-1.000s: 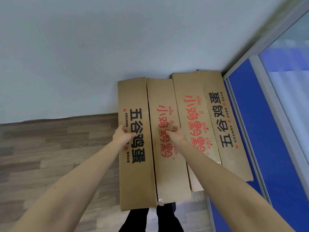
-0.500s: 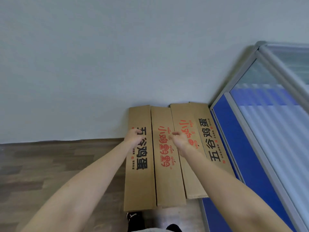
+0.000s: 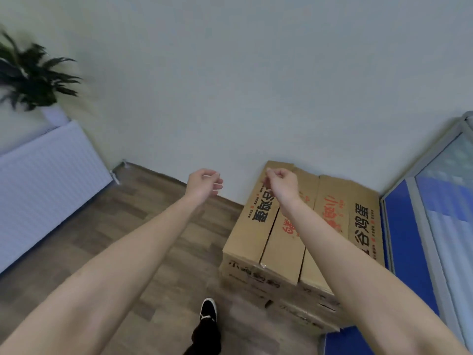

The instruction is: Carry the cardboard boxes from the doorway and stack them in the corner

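While loosely curled and empty, both hands point(image 3: 204, 184) point(image 3: 281, 181) above flat-topped, printed, rectangular corrugated cardboard boxes point(image 3: 294, 226).

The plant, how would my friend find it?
Start at the long white radiator on the left wall. Follow it to its far end; the plant sits just above. It's the only dark green leafy thing, unlike the brown cardboard boxes opposite.

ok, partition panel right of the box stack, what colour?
Blue, framed in grey metal. The partition panel stands right beside the cardboard boxes; the head view shows it.
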